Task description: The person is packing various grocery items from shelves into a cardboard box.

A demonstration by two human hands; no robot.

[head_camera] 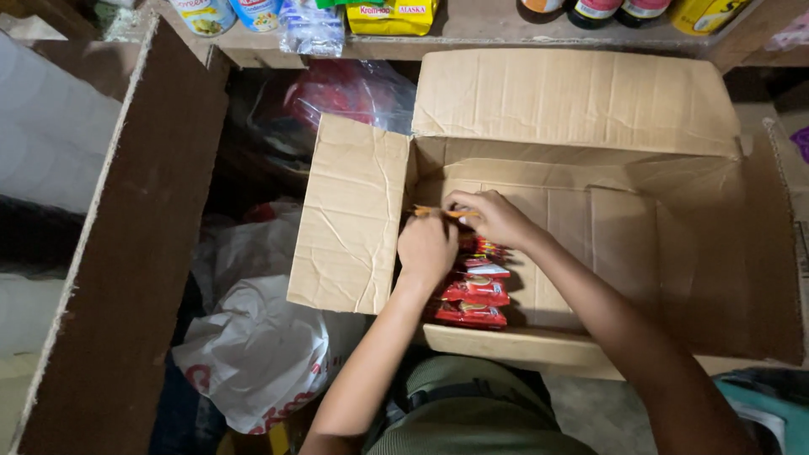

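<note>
Both hands reach into an open cardboard box (590, 109); the left hand (425, 246) and right hand (495, 216) meet at the box's left inner wall, fingers pinched narrow on a thin orange strip (440, 211). A row of red packets (474, 291) stands just below the hands, along that wall. A white plastic bag (257, 354) lies outside, left of the box.

Seen from above, a left hand (426, 247) and right hand (495, 217) pinch an orange packet (438, 211) together over red packets (474, 291) stacked against the left wall of an open cardboard box (624, 244).
</note>
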